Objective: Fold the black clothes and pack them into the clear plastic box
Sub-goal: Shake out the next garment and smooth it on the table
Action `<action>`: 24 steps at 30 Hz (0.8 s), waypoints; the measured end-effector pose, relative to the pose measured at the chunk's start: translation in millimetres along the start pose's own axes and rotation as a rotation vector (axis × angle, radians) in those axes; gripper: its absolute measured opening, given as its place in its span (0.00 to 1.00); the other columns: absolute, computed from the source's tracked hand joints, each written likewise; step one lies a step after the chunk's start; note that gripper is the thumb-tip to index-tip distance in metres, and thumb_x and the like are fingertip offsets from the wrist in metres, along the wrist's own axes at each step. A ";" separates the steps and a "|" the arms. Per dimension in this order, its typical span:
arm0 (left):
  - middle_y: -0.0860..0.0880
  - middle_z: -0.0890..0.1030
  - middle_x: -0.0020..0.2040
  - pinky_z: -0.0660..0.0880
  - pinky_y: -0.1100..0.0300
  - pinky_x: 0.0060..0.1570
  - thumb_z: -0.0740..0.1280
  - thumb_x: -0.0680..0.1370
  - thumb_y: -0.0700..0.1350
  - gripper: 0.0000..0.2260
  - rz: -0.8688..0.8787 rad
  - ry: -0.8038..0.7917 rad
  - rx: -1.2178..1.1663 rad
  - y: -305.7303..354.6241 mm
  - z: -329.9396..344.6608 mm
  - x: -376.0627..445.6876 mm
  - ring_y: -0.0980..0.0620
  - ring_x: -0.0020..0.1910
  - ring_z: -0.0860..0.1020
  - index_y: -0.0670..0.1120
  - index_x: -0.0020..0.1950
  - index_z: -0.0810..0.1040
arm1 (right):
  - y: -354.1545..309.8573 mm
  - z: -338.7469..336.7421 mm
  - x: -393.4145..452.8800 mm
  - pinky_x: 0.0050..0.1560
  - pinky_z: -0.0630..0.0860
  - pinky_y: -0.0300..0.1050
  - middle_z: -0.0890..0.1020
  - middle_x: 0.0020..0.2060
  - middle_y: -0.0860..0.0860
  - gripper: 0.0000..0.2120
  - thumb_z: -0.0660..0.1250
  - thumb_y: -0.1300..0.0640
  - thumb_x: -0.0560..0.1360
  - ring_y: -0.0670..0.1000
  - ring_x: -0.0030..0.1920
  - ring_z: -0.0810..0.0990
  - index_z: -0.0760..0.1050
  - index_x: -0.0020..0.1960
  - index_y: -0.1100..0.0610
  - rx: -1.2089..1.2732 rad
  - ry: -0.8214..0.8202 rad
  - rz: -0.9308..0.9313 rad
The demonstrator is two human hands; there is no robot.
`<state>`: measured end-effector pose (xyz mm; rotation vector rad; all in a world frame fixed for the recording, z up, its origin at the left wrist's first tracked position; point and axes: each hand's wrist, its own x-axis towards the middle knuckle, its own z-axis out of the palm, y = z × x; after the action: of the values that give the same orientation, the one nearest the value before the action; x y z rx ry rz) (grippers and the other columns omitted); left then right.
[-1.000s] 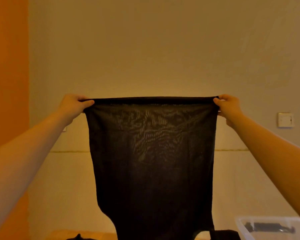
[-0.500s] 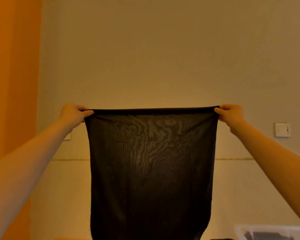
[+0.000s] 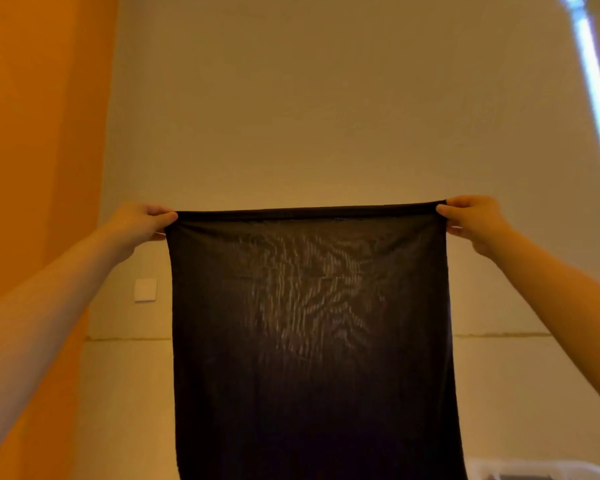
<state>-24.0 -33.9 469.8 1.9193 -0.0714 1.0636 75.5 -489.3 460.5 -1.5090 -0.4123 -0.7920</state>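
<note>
A thin black garment (image 3: 312,341) hangs flat in front of me, stretched by its top hem at arm's length. My left hand (image 3: 141,225) pinches the hem's left corner and my right hand (image 3: 471,218) pinches its right corner. The cloth is sheer enough that light shows through its upper middle. Its lower end runs out of the bottom of the view. The rim of the clear plastic box (image 3: 534,471) peeks in at the bottom right, with something dark inside.
A plain beige wall fills the background, with a white switch plate (image 3: 145,289) left of the cloth. An orange surface (image 3: 32,168) runs down the left side. A bright strip of light (image 3: 596,81) crosses the top right corner.
Both hands keep the same pinch on the hem. The view has tilted upward and to the right, so the garment's lower end and most of the box have dropped out of sight.
</note>
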 end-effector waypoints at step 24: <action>0.50 0.75 0.39 0.70 0.63 0.37 0.63 0.79 0.39 0.04 -0.020 0.108 -0.146 -117.7 107.5 128.7 0.56 0.37 0.73 0.42 0.50 0.77 | 137.8 76.8 94.8 0.49 0.79 0.41 0.75 0.36 0.51 0.12 0.63 0.67 0.76 0.47 0.37 0.75 0.73 0.59 0.70 0.062 0.100 0.081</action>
<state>177.5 0.6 456.2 1.7263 -0.0669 1.1155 252.9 -450.1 431.2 -1.4130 -0.2967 -0.7808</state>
